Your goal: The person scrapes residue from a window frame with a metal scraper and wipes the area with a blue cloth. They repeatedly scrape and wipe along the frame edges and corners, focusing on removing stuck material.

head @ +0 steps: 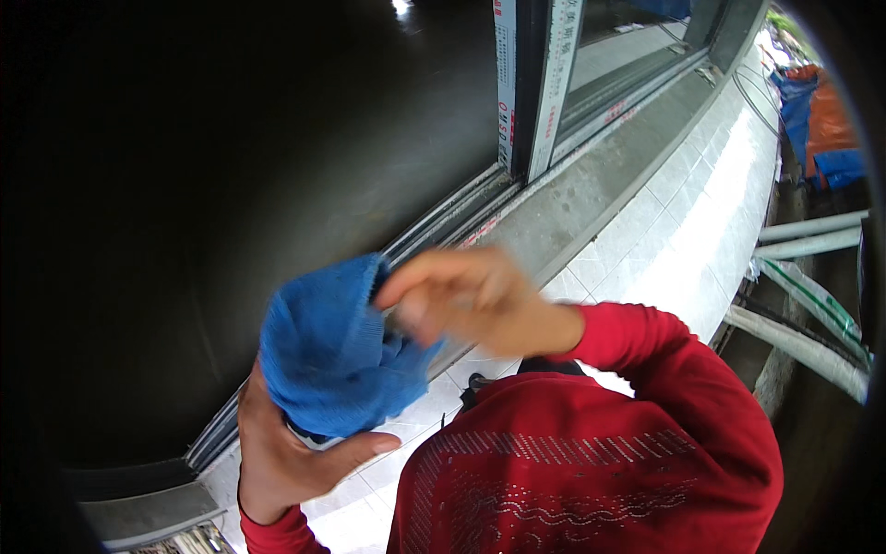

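Observation:
My left hand (pixel 291 443) cups a bunched blue cloth (pixel 325 346) from below and from its left side, its thumb held out along the lower edge. Just under the cloth a small dark and white edge shows, too covered to name. My right hand (pixel 477 305) is blurred at the cloth's upper right, fingers curled towards the fold. Whether its fingertips pinch the fabric cannot be made out. Beyond both hands stands a dark glass pane (pixel 242 173) in a window frame.
The frame's upright (pixel 533 90) carries printed protective film. Below the sliding track (pixel 471 201) runs a grey concrete sill (pixel 581 201). Pale floor tiles (pixel 685 187) lie alongside. At right are pale pipes (pixel 810 235) and a blue and orange tarpaulin (pixel 824 124).

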Demonstrator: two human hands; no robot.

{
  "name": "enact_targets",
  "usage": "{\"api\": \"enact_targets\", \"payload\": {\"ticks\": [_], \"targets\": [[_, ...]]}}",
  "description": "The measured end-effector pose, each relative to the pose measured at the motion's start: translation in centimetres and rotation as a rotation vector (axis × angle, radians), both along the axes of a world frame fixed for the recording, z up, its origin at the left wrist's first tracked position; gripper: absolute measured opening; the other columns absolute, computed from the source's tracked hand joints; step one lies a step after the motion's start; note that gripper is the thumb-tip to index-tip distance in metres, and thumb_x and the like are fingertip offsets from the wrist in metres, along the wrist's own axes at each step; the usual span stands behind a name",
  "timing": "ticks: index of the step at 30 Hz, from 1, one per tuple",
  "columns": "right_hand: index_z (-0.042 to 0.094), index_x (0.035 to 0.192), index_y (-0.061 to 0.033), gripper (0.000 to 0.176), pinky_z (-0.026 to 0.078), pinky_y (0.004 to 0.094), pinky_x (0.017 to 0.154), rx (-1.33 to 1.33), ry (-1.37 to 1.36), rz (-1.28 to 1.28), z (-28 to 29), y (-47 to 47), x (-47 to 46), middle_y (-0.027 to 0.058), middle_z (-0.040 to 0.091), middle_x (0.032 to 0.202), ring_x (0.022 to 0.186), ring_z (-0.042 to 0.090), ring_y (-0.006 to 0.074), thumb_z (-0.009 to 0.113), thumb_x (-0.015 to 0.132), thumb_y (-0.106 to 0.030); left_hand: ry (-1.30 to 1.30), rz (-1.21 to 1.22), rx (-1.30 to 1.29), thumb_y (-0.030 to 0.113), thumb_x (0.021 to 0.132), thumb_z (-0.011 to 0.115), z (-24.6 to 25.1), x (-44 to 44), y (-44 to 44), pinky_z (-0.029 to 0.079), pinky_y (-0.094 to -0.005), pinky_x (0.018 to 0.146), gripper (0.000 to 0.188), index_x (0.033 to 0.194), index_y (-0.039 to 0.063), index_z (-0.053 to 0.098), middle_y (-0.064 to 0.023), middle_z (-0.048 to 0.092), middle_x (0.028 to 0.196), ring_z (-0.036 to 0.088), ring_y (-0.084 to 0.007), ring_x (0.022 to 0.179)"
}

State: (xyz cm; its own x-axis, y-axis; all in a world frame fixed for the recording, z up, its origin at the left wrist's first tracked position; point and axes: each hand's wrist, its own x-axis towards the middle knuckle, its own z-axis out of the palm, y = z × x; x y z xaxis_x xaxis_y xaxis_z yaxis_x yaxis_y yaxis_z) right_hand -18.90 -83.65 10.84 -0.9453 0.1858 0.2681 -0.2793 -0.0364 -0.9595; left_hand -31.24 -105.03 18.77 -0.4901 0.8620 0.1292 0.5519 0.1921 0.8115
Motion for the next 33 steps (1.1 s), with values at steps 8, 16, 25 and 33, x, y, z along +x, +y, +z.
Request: {"api": "enact_targets", "payload": {"ticks": [8, 16, 25, 33], "targets": [[0.058, 0.128, -0.0019, 0.043, 0.051, 0.0245, 0.084, -0.166, 0.122, -0.104, -1.6, -0.6, 1.6, 0.0044, 0.067, 0.105, 0.095, 0.064, 0.0122, 0.068, 0.097, -0.029, -0.365, -0.393, 0.199, 0.021, 0.077, 0.088, -1.0, -0.9, 2.5, 0.049, -0.0295, 0.091, 0.053, 0.116, 0.003, 0.057, -0.0098, 0.066, 0.109, 0.065, -0.0179, 0.097], [0.071, 0.106, -0.0008, 0.036, 0.049, 0.0254, 0.076, -0.086, -0.111, -0.029, -2.5, 2.5, 8.4, 0.0011, 0.068, 0.090, 0.082, 0.059, 0.0077, 0.073, 0.093, -0.034, -0.290, -0.222, 0.064, 0.010, 0.095, 0.068, 2.4, 3.6, 3.8, 0.048, -0.0209, 0.073, 0.019, 0.106, 0.001, 0.056, -0.0031, 0.069, 0.087, 0.060, -0.0032, 0.079], [0.068, 0.091, -0.0022, 0.021, 0.049, 0.0343, 0.064, 0.512, -0.116, -0.069, -6.9, 7.0, 13.8, 0.0096, 0.067, 0.081, 0.072, 0.064, 0.0210, 0.076, 0.086, -0.021, -0.007, -0.052, 0.063, 0.006, 0.091, 0.071, 5.1, 5.8, 2.1, 0.044, -0.0200, 0.063, 0.016, 0.099, 0.000, 0.059, -0.0064, 0.068, 0.077, 0.061, -0.0058, 0.070], [0.068, 0.102, -0.0032, 0.027, 0.053, 0.0355, 0.067, 0.873, -0.449, -0.836, -6.5, 8.3, 15.3, 0.0170, 0.069, 0.087, 0.076, 0.068, 0.0310, 0.063, 0.076, -0.006, 0.217, -0.244, 0.021, 0.000, 0.083, 0.074, 2.9, 1.8, 0.8, 0.054, -0.0263, 0.064, 0.016, 0.096, -0.002, 0.064, -0.0125, 0.070, 0.080, 0.070, -0.0170, 0.070]]}}
